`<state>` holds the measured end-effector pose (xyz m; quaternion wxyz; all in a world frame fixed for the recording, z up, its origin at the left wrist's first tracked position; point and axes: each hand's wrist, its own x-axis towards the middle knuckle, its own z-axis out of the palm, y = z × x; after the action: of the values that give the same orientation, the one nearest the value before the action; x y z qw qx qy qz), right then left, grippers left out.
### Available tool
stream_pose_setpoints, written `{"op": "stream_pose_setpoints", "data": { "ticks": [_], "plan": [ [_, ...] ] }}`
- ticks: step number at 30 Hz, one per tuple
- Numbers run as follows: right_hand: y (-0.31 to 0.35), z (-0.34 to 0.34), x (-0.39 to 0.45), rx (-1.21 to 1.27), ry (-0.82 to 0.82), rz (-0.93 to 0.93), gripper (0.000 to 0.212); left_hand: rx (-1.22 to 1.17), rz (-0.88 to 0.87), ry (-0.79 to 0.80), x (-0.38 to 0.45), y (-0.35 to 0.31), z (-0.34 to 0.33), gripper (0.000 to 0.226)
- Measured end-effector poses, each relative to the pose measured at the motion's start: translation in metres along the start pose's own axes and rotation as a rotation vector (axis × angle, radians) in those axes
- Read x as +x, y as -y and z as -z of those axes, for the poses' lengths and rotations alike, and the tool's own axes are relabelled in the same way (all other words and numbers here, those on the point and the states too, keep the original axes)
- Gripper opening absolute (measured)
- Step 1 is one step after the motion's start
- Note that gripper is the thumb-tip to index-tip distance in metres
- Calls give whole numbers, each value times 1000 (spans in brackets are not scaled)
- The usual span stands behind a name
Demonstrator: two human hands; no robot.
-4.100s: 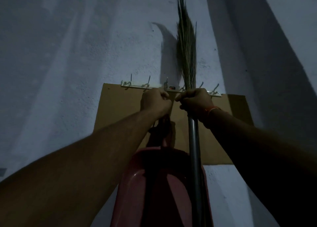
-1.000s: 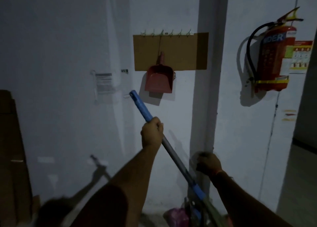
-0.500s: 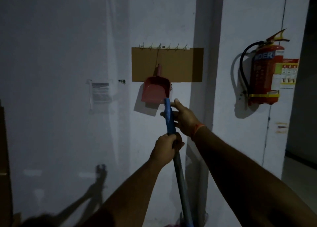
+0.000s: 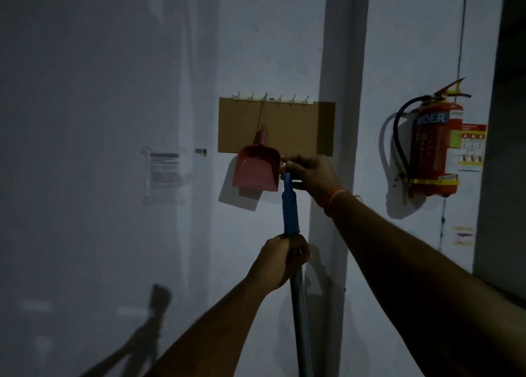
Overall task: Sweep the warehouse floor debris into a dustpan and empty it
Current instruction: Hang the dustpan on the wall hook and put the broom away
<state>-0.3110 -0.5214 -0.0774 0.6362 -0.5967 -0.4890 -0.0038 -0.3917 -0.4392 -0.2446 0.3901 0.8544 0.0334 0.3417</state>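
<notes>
Dim light, detail poor. The wall (image 4: 113, 120) is filling the view beyond both hands. A fire extinguisher (image 4: 434, 151) is hanging well to the right of the right hand. A cardboard panel (image 4: 287, 126) under a hook rail (image 4: 273, 99) is sitting just above the right hand.

The broom handle (image 4: 297, 305) is standing nearly upright between the forearms (head out of view below). The red dustpan (image 4: 256, 168) is hanging from the rail by a cord, just left of the right hand and apart from it.

The left hand (image 4: 280, 261) is gripping the handle with fingers wrapped round it, just under the blue grip (image 4: 289, 208). The right hand (image 4: 311, 174) is curling over the very top of the grip; how firmly it is holding, I cannot tell.

Risks, as judgement: the grip's top is sitting near the dustpan's edge, so a swing leftward could be knocking it off its hook. Low light could be hiding debris. The dustpan is not yet collected.
</notes>
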Motion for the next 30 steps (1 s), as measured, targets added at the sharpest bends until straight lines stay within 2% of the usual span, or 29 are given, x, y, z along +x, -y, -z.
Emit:
{"op": "stream_pose_setpoints", "data": {
  "ticks": [3, 5, 7, 8, 10, 13, 18, 25, 28, 30],
  "plan": [
    [12, 4, 11, -345, 53, 114, 19, -81, -22, 27, 4, -9, 10, 6],
    [20, 7, 22, -446, 46, 137, 20, -80, -114, 1, 13, -6, 15, 14],
    [27, 12, 36, -503, 25, 141, 20, -119, -136, 17, 28, -13, 21, 19],
    [29, 15, 44, -539, 14, 146, 21, -110, -150, 1, 40, -19, 29, 22],
    [30, 23, 60, -595, -13, 155, 23, -141, -226, -135, 67, -35, 48, 25],
    [27, 31, 83, -614, -51, 177, 23, -151, -303, -365, 115, -64, 81, 26],
    [17, 44, 134, -689, -43, 260, 19, -67, -381, -368, 200, -85, 105, 25],
    [-21, 81, 234, -700, -83, 340, 15, 101, -440, -603, 324, -69, 93, 16],
    [-44, 96, 276, -592, -146, 404, 28, 140, -465, -681, 373, -57, 87, 13],
    [-59, 104, 298, -551, -217, 481, 29, 158, -482, -728, 401, -50, 84, 12]
  ]
}}
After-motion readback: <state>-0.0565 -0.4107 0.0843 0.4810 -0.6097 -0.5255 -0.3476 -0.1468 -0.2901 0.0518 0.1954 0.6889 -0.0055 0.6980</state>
